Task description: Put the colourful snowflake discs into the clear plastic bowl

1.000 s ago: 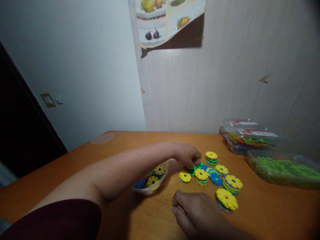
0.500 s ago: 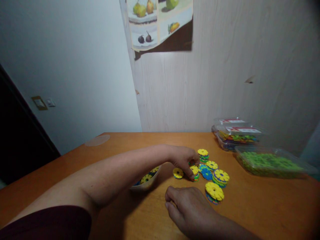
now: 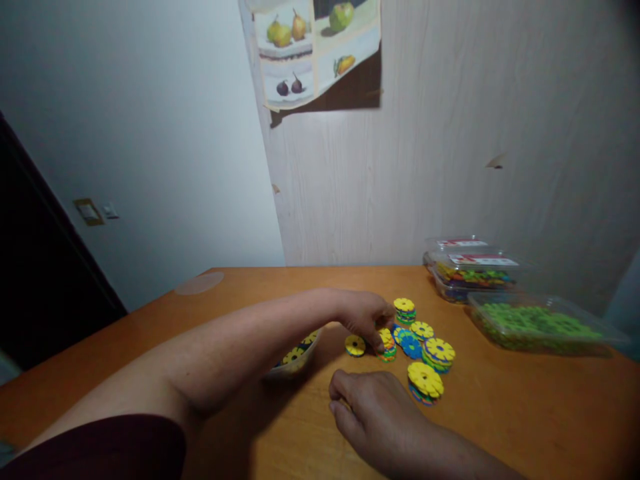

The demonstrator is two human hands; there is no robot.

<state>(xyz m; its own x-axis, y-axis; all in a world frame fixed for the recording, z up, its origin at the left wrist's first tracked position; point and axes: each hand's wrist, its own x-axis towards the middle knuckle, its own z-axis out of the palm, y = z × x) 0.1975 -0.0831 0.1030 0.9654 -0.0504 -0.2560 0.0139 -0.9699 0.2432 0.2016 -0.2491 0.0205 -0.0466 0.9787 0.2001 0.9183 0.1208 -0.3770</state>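
My left hand (image 3: 367, 319) reaches across to a small stack of flower-shaped plastic discs (image 3: 387, 345), its thumb and fingers closed around the top of the stack. Part of that stack is hidden by the fingers. My right hand (image 3: 373, 413) rests on the table nearer to me in a loose fist, and nothing shows in it. A single yellow disc (image 3: 355, 345) lies left of the gripped stack. Blue discs (image 3: 411, 345) lie just right of it. More yellow-topped stacks stand around: one behind (image 3: 404, 307), one to the right (image 3: 439, 350), one in front (image 3: 425, 380).
Under my left forearm sits a bowl (image 3: 300, 363) of discs, partly hidden. At the right are a clear tray of green pieces (image 3: 540, 327) and stacked clear boxes (image 3: 473, 270) with coloured pieces. A round translucent lid (image 3: 200, 283) lies at the table's back left.
The view has shifted slightly. My left hand stays at the same stack, whose visible top now shows some orange beside the yellow. My right hand has hardly moved.
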